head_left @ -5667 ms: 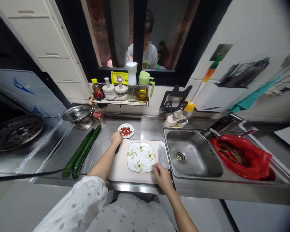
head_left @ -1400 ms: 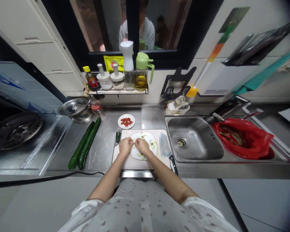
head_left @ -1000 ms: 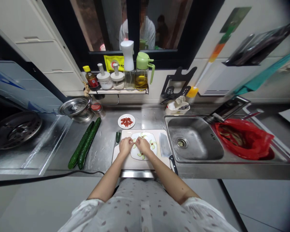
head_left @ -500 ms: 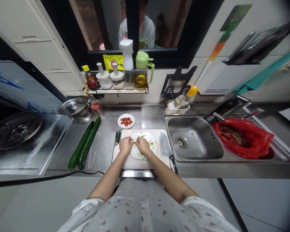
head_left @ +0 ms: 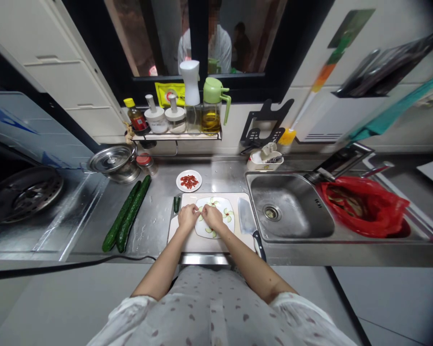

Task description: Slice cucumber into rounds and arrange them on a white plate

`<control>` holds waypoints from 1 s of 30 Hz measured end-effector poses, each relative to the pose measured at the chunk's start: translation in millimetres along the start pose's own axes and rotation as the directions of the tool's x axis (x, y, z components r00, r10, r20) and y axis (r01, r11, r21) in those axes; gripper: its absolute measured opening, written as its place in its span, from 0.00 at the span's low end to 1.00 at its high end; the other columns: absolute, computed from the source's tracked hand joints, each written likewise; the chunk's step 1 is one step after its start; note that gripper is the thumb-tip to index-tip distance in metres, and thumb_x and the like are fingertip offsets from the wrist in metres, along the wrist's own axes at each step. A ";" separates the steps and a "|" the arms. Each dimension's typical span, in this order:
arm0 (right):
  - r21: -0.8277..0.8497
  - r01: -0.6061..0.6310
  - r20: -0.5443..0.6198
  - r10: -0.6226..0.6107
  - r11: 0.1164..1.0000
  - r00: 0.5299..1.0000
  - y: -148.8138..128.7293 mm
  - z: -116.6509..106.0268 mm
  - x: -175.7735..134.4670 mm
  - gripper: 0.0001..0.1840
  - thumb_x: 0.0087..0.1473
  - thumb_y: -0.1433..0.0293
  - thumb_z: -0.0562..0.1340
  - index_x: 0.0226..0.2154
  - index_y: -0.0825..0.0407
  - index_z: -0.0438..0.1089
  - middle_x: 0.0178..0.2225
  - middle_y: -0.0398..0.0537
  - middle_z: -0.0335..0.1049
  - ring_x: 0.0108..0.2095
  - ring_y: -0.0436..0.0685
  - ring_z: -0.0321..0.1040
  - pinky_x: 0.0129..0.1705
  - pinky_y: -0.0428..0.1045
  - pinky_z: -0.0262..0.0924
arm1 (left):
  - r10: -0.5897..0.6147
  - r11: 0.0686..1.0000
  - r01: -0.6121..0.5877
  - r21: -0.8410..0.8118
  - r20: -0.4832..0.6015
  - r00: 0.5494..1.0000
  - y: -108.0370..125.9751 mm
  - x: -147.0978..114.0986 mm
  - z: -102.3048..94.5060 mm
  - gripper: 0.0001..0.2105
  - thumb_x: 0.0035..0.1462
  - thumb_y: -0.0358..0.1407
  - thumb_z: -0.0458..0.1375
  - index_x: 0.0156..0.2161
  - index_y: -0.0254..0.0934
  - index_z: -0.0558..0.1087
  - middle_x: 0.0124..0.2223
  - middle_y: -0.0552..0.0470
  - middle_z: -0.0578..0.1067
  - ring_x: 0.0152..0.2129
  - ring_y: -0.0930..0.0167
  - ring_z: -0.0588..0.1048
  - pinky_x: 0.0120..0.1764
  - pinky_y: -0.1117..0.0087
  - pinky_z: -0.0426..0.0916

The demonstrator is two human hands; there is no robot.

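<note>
A white square plate [head_left: 223,232] lies on the pale cutting board [head_left: 187,246], bearing several groups of thin cucumber slices [head_left: 228,215] with small red bits at their middles. My left hand [head_left: 188,217] and my right hand [head_left: 212,218] meet over the plate's left part. Their fingertips are pinched on a pale green cucumber slice [head_left: 200,210], partly hidden by the fingers. To the right on the board lies a kitchen knife [head_left: 246,216], its black handle over the board's corner. Dark green cucumber pieces [head_left: 176,204] sit at the board's upper left.
Behind the board stands a small white dish [head_left: 188,180] of red bits. Two whole cucumbers [head_left: 132,216] lie to the left, near a lidded steel pot [head_left: 113,161]. On the right are the sink [head_left: 292,206] and a red plastic bag [head_left: 368,206]. Seasonings fill a wall shelf [head_left: 176,136].
Both hands stay pinched at the same spot on the plate, with hardly any finger movement visible. The view has shifted very slightly.
</note>
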State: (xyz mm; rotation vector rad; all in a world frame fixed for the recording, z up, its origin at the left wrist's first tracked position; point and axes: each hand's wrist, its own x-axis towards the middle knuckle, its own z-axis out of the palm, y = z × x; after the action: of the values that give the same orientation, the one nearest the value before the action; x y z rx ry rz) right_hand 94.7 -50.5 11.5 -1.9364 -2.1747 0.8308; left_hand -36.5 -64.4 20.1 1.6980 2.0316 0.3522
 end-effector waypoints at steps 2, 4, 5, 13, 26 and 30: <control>0.001 0.000 0.000 0.000 1.000 1.000 -0.7 -0.3 -0.4 0.08 0.57 0.66 0.56 0.36 0.49 0.69 0.34 0.47 0.73 0.34 0.53 0.67 0.29 0.44 0.46 | 0.004 1.000 -0.004 0.000 -0.008 1.000 -0.3 0.2 0.8 0.07 0.51 0.38 0.60 0.36 0.41 0.75 0.35 0.52 0.75 0.35 0.69 0.71 0.36 0.72 0.60; 0.000 0.000 0.002 0.000 1.000 1.000 -1.1 -1.2 -1.2 0.08 0.57 0.66 0.56 0.36 0.50 0.69 0.34 0.48 0.73 0.34 0.53 0.67 0.29 0.45 0.46 | 0.007 1.000 -0.007 -0.010 -0.015 1.000 -0.9 0.6 1.7 0.07 0.50 0.38 0.60 0.35 0.41 0.75 0.34 0.52 0.75 0.35 0.69 0.71 0.36 0.72 0.60; 0.000 0.002 0.000 -0.002 1.000 1.000 -1.1 -1.9 -1.7 0.08 0.57 0.66 0.56 0.36 0.50 0.69 0.34 0.48 0.73 0.34 0.53 0.67 0.29 0.45 0.46 | 0.005 1.000 -0.005 -0.021 -0.018 1.000 -1.4 0.8 2.1 0.07 0.50 0.38 0.60 0.35 0.41 0.75 0.34 0.52 0.75 0.34 0.69 0.71 0.36 0.72 0.60; 0.082 -0.002 -0.100 0.010 0.997 0.995 4.9 -16.9 -5.6 0.09 0.56 0.67 0.54 0.35 0.50 0.70 0.33 0.46 0.72 0.32 0.51 0.65 0.26 0.44 0.43 | -0.090 0.966 0.066 -0.250 -0.088 0.992 -10.5 -0.8 1.5 0.07 0.50 0.33 0.57 0.36 0.41 0.75 0.33 0.54 0.76 0.31 0.72 0.72 0.34 0.74 0.60; 0.336 0.062 -0.361 0.068 0.940 0.930 75.8 -71.3 -43.3 0.12 0.51 0.62 0.54 0.30 0.51 0.70 0.20 0.40 0.64 0.23 0.50 0.60 0.27 0.44 0.49 | -0.092 0.945 0.058 -0.322 -0.094 0.991 -35.2 -19.1 -4.0 0.08 0.51 0.34 0.56 0.36 0.38 0.75 0.33 0.52 0.76 0.30 0.72 0.72 0.34 0.74 0.61; 0.335 0.024 -0.363 0.105 0.942 0.926 104.0 -68.6 -66.2 0.13 0.50 0.62 0.54 0.29 0.52 0.69 0.20 0.41 0.64 0.23 0.51 0.60 0.27 0.44 0.49 | -0.099 0.945 0.074 -0.318 -0.063 0.993 -46.6 -28.2 0.3 0.11 0.51 0.35 0.56 0.40 0.38 0.74 0.31 0.52 0.75 0.28 0.72 0.71 0.33 0.74 0.62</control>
State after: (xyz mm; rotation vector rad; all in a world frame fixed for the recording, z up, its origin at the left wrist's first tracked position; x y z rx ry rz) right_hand 228.1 -87.5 38.7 -1.7970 -1.6570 0.7057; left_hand -72.7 -101.3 2.8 1.4157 1.9718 0.6841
